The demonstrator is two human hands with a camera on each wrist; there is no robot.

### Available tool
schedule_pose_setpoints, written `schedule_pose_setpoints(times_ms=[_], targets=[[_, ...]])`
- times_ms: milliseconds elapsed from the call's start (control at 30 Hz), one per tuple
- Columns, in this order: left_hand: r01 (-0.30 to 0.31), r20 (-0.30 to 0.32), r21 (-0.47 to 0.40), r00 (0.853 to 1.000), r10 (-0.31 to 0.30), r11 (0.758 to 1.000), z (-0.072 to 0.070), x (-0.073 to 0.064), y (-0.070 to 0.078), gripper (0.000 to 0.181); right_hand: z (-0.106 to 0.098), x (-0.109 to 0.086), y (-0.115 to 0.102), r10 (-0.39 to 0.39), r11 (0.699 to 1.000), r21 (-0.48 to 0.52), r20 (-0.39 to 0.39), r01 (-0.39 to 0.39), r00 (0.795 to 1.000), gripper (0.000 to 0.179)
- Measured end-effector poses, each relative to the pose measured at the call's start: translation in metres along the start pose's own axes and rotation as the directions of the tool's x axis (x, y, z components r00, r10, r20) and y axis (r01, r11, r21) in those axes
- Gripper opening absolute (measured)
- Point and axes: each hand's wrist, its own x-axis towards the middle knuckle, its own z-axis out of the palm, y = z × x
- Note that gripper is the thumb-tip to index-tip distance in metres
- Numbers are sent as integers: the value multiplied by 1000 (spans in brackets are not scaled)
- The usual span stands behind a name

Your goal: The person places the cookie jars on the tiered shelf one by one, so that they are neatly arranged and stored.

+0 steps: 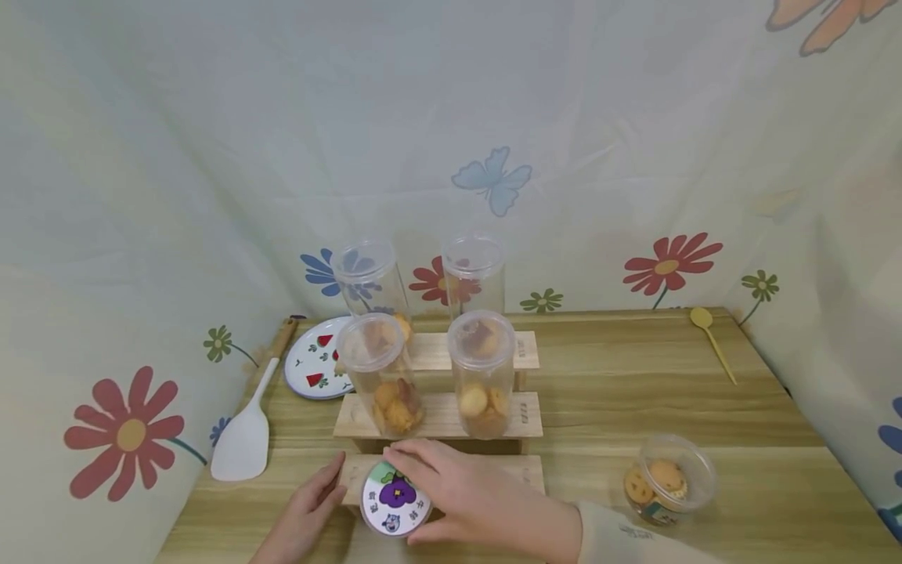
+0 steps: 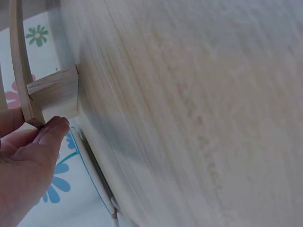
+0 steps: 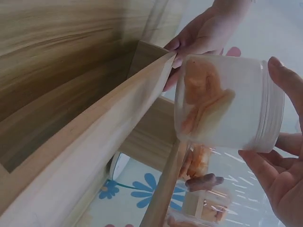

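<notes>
My right hand [image 1: 465, 493] grips a small clear jar [image 3: 218, 101] by its lid [image 1: 396, 501], which is white with a purple picture. Cookies show through the jar's side in the right wrist view. The jar is at the left end of the lowest step of a stepped wooden stand [image 1: 486, 462]; whether its base touches the step cannot be told. That step's left end is pinched between the thumb and fingers of my left hand [image 2: 31, 156]. On the middle step stand two tall clear jars with cookies, a left one [image 1: 384, 384] and a right one [image 1: 482, 384].
Two more tall jars, one left [image 1: 369, 274] and one right [image 1: 475, 274], stand on the top step. A lidded cookie jar [image 1: 665, 482] sits at the right, with a yellow spoon [image 1: 715, 345] behind. Left of the stand lie a white spatula [image 1: 243, 439] and a patterned plate [image 1: 303, 360].
</notes>
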Motion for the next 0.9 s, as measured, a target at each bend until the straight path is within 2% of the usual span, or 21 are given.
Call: schedule_pose_setpoints(times_ms=[200, 433, 700, 900], targets=[[22, 1, -14, 1000, -22, 1000, 1, -1, 1, 47, 5, 5, 2, 70, 998, 5, -6, -70, 998, 87], [-52, -42, 11, 998, 52, 999, 2, -4, 1, 45, 15, 9, 2, 154, 988, 41, -61, -151, 986, 95], [-22, -27, -30, 999, 21, 999, 2, -2, 1, 47, 23, 12, 4, 210, 976, 77, -84, -204, 974, 97], [-77, -31, -16, 997, 76, 997, 3, -2, -1, 46, 28, 13, 5, 263, 962, 94, -67, -256, 963, 97]])
